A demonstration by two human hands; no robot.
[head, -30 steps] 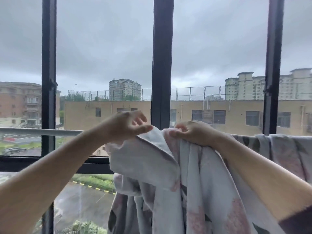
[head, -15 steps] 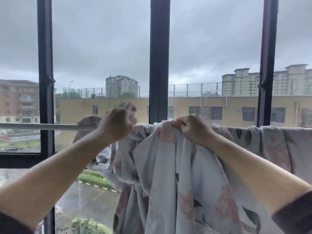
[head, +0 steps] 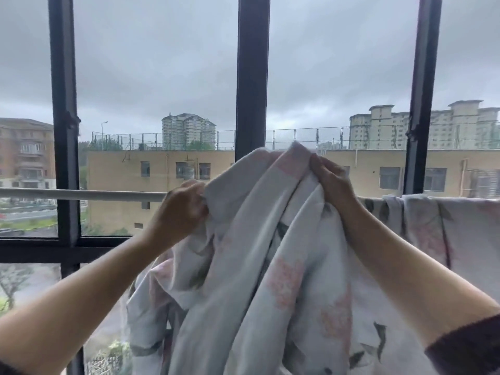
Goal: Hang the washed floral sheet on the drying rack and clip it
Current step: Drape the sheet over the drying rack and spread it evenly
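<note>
The floral sheet, pale grey with pink flowers and dark leaves, hangs bunched in front of me. Its right part is draped over the white rack rail, which runs level across the window. My left hand grips a gathered fold of the sheet just in front of the rail. Above the rail, my right hand pinches the sheet's top edge and holds it raised. No clips are in view.
Black window frame bars stand right behind the rail, with glass between them. The rail's left stretch is bare. Buildings and a wet street lie outside, far below.
My right hand has lifted the sheet's edge from rail height to above the rail. My left hand has closed on a fold of the sheet and stays near the rail.
</note>
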